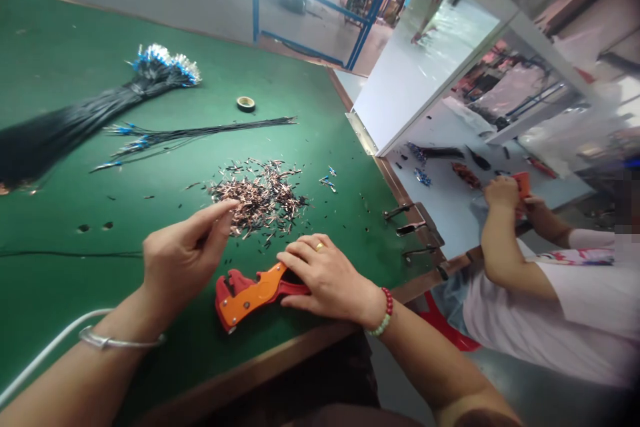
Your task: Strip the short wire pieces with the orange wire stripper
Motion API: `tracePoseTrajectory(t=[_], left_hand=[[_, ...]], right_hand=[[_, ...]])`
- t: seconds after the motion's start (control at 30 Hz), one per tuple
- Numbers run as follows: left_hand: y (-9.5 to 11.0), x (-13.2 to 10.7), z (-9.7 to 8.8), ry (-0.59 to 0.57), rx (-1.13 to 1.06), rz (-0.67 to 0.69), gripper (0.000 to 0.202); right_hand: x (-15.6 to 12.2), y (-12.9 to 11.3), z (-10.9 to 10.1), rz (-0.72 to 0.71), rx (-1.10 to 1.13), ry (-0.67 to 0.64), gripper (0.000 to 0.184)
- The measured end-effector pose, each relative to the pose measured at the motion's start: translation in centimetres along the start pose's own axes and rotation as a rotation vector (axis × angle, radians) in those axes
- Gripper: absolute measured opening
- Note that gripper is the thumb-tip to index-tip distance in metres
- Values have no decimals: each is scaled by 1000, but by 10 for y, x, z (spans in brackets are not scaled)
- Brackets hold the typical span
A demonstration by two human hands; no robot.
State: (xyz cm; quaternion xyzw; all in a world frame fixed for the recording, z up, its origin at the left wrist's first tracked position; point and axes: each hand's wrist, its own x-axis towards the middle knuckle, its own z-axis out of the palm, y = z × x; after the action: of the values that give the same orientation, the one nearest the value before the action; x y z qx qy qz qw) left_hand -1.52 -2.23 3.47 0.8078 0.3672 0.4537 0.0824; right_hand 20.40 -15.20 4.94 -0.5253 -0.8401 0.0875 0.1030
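My left hand [183, 253] is closed, thumb and forefinger pinched together at the near edge of a pile of copper wire scraps [260, 200]. A thin black wire [70, 254] runs along the table up to this hand and goes out of sight behind it; whatever sits in the pinch is too small to make out. Fingers of my right hand [330, 277] wrap the handles of an orange and red wire stripper [250, 297], which rests by the table's front edge with its jaws toward the left.
On the green table [310, 93] are a thick bundle of black wires [75, 127] with blue terminals, a smaller wire bunch [210, 128], a tape roll [245, 104] and loose terminals [328, 182]. A white cable [50, 350] curves at left. A co-worker [530, 280] holds an orange tool at right.
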Motion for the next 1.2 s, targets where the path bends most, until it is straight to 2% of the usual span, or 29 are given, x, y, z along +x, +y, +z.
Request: tracePoseTrajectory(t=[0.13, 0.2, 0.27, 0.33, 0.4, 0.47, 0.53, 0.6, 0.63, 0.73, 0.83, 1.0, 1.2], left_hand=[[-3, 1, 2, 5, -27, -37, 18], [-4, 2, 2, 14, -35, -78, 19], [-4, 3, 1, 25, -47, -122, 19], [-4, 3, 1, 25, -63, -167, 20], [-5, 3, 2, 3, -80, -189, 20], [-6, 2, 3, -23, -97, -176, 20], [-6, 2, 4, -41, -117, -154, 19], [-6, 2, 4, -38, -146, -133, 17], [-6, 3, 4, -33, -159, -121, 16], [-3, 5, 2, 10, -179, -77, 12], [1, 5, 1, 43, -177, -32, 11], [10, 2, -1, 2, -85, 22, 16], [16, 1, -2, -17, -63, 60, 7]], right_hand=[[-10, 11, 22, -62, 38, 183, 53], [-11, 16, 24, -82, 58, 258, 51], [-11, 19, 19, -41, 123, 340, 50], [-7, 20, 10, 67, 300, 448, 48], [1, 19, 3, 195, 616, 525, 43], [13, 16, -1, 287, 1015, 482, 41], [28, 13, 0, 336, 1364, 333, 42], [43, 12, 2, 352, 1579, 224, 43], [49, 12, 3, 344, 1638, 210, 44], [63, 13, 8, 252, 1686, 255, 47], [67, 15, 15, 183, 1616, 281, 48], [61, 14, 24, 205, 1540, 242, 48], [59, 11, 28, 190, 1561, 213, 53]])
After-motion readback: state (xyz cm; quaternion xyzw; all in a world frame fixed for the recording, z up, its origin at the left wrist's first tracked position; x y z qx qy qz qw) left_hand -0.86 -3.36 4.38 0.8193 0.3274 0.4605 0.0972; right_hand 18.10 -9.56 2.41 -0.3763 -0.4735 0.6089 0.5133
